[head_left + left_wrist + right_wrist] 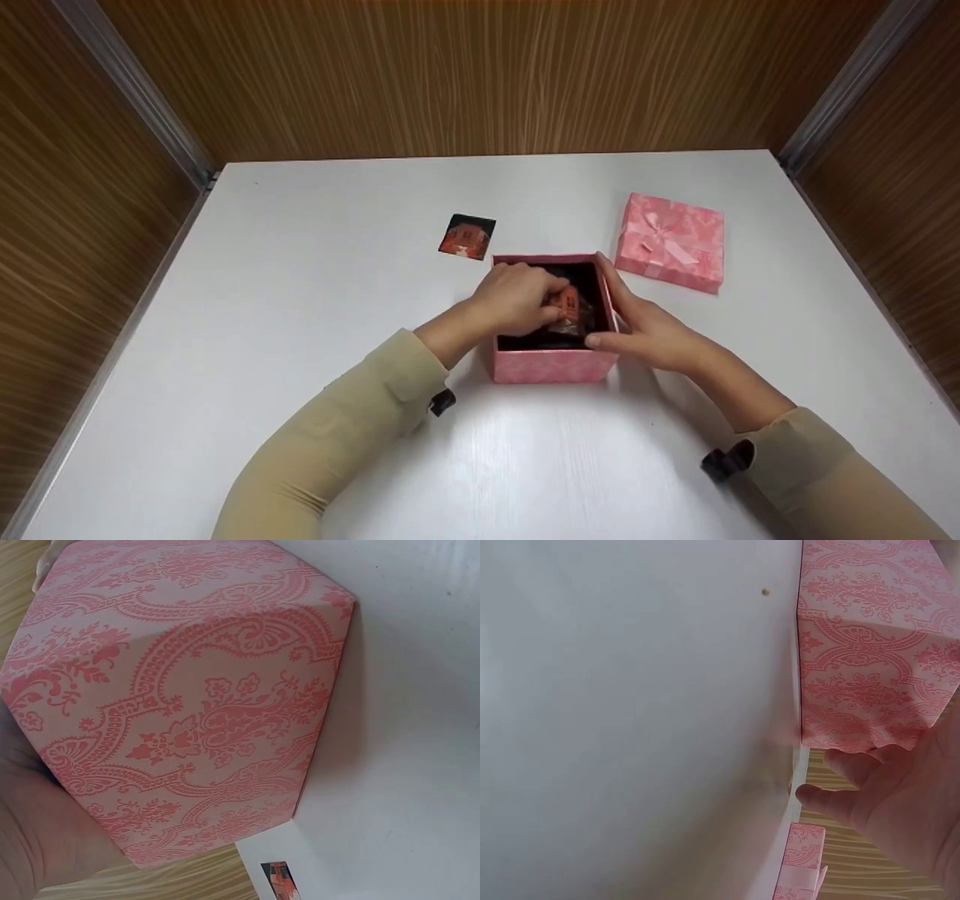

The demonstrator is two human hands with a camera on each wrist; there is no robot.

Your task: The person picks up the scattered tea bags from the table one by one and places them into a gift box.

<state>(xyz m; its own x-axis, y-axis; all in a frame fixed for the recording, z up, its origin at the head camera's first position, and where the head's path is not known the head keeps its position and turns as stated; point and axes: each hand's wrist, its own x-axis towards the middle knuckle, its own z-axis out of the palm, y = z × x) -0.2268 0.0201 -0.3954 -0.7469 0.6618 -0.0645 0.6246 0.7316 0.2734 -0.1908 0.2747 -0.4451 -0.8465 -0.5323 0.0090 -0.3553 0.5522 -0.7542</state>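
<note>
A lidless pink gift box, dark inside, stands on the white table. My left hand reaches over its left rim and pinches a small, shiny packet with an orange label inside. In the left wrist view, the patterned wall hides the fingertips and the packet. At the right side of the box, my right hand holds the wall, thumb over the rim and fingers along the outside. The right wrist view shows its lower fingers stretched against the wall.
A flat, dark packet with an orange print lies behind the box, to the left. The pink lid with a ribbon bow lies behind the right hand. Wood-patterned panels enclose the back and sides of the table.
</note>
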